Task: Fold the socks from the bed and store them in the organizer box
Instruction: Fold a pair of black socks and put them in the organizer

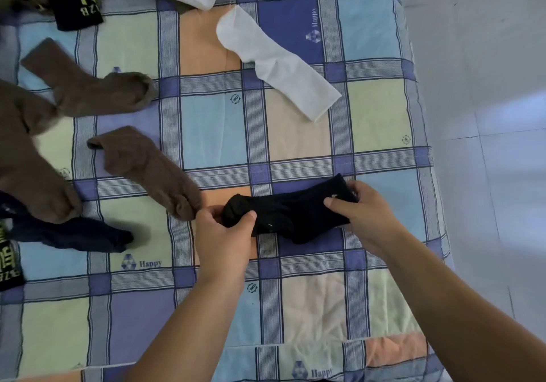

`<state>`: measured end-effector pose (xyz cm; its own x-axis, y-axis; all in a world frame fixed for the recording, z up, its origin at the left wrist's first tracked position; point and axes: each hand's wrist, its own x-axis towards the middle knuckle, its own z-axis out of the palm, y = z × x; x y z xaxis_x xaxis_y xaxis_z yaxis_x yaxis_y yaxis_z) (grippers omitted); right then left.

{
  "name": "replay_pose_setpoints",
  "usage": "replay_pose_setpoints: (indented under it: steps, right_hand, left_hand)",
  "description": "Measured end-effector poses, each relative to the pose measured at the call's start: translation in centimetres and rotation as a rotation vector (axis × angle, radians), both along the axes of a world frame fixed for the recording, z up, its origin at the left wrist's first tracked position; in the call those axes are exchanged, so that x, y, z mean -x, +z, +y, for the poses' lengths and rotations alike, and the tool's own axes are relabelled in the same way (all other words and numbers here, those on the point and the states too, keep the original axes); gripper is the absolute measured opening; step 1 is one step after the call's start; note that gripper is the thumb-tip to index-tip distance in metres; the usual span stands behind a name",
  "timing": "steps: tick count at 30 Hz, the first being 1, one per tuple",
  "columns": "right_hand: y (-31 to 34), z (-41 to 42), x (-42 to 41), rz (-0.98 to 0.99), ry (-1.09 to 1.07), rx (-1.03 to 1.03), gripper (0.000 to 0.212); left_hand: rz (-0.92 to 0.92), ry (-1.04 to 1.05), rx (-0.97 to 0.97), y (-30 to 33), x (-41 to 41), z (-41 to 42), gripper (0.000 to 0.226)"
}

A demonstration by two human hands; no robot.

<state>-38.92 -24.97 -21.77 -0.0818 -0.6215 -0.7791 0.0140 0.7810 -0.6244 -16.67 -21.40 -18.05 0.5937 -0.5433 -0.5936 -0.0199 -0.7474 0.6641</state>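
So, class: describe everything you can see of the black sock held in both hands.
The black sock is a dark, soft knitted fabric, lying roughly flat and lengthwise across the checked bedsheet, slightly rumpled in the middle. The left hand pinches its bunched left end; the right hand holds its right end, thumb on top. A tiny pale mark shows near the right thumb. It touches no other sock.

Socks lie scattered on the bed (310,308). One sock (295,216) sits near its right edge, left hand (221,234) gripping one end, right hand (363,213) the other. Another sock (274,59) lies behind it; several socks (141,163) spread to the left. Floor (487,116) right of the bed.
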Motion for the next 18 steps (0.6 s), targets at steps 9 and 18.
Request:
replay_pose_setpoints:
  steps: [9,18]
  right_hand:
    - [-0.8,0.7,-0.3,-0.046,-0.085,-0.015,0.009]
    - [0.0,0.3,1.0,-0.415,-0.283,-0.158,0.067]
  left_hand:
    - [-0.195,-0.229,0.206,2.0,4.6,-1.1,0.035]
    - [0.0,-0.691,0.09,1.1,9.7,-0.9,0.041]
